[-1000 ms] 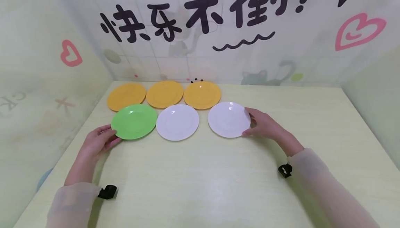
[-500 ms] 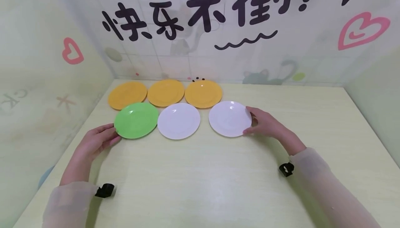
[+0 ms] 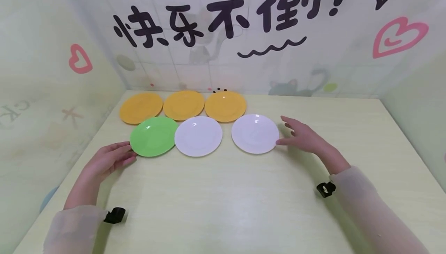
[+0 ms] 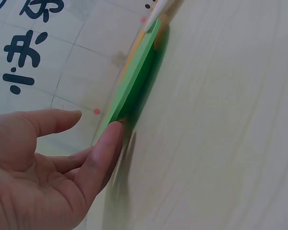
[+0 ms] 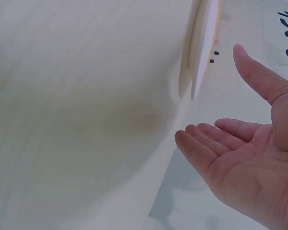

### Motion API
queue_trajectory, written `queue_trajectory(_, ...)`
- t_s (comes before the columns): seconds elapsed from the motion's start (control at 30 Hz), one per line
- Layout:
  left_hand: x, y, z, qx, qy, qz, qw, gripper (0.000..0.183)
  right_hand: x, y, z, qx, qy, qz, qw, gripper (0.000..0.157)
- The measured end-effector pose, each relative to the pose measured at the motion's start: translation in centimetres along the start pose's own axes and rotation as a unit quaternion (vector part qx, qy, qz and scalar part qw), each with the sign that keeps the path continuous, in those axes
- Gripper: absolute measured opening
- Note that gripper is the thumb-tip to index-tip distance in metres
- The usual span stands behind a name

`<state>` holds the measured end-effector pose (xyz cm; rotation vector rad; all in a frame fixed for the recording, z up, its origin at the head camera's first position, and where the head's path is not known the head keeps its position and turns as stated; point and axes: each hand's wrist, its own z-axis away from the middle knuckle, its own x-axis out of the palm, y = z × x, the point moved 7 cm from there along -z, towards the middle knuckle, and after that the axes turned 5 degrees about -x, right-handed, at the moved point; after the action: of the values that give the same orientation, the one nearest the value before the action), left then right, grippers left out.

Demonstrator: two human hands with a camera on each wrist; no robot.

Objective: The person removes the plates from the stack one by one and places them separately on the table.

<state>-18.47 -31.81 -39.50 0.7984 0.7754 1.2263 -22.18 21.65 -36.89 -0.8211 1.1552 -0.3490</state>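
A green plate (image 3: 153, 136) lies on the left of the front row, its right edge against a white plate (image 3: 198, 136). My left hand (image 3: 110, 159) is at the green plate's left edge. In the left wrist view a fingertip touches or nearly touches the plate's rim (image 4: 134, 84), and the thumb stands apart from it. Farther right lies a second white plate (image 3: 255, 134), with a gap between the two white ones. Just off its right side is my right hand (image 3: 302, 136). The right wrist view shows that hand's fingers (image 5: 209, 139) extended, thumb spread, nothing held.
Along the back wall (image 3: 223, 64) lie three orange plates, a left one (image 3: 141, 108), a middle one (image 3: 184, 105) and a right one (image 3: 225, 106). Side walls border the pale table (image 3: 223, 203). Both wrists carry a black strap piece.
The green plate has shifted right against the white plate, and my left hand's thumb has come off it. My right hand has released the right white plate and drawn back to the right.
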Motion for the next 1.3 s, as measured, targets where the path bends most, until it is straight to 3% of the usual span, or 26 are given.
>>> queue_trajectory(0.23, 0.0, -0.5, 0.0, -0.006, -0.009, -0.022, 0.9997, 0.07, -1.4, 0.6, 1.2, 0.003, 0.009, -0.003, 1.0, 0.093)
queue_trajectory(0.57, -0.4, -0.2, 0.3, -0.006, 0.01, -0.03, 0.9995, 0.071, -2.9, 1.6, 2.0, 0.004, 0.021, -0.003, 1.0, 0.093)
queue_trajectory(0.77, -1.3, 0.0, 0.5, -0.014, 0.042, -0.06, 0.9972, 0.076, -3.7, 2.3, 2.6, 0.017, 0.03, 0.002, 0.999, 0.095)
queue_trajectory(0.93, -2.3, 0.7, 0.7, 0.0, 0.092, -0.088, 0.9918, 0.072, -4.9, 2.5, 3.1, 0.032, 0.052, 0.012, 0.998, 0.093)
queue_trajectory(1.13, -1.9, 3.0, 0.9, 0.056, 0.146, -0.114, 0.9812, 0.062, -6.3, 2.0, 3.3, 0.014, 0.102, 0.041, 0.994, 0.088)
queue_trajectory(1.23, -0.9, 4.8, 0.9, 0.101, 0.193, -0.151, 0.9643, 0.057, -6.9, 1.4, 3.4, -0.013, 0.134, 0.055, 0.989, 0.083)
queue_trajectory(1.3, 0.1, 6.3, 1.1, 0.137, 0.231, -0.186, 0.9452, 0.051, -7.1, 0.8, 3.4, -0.034, 0.153, 0.065, 0.986, 0.081)
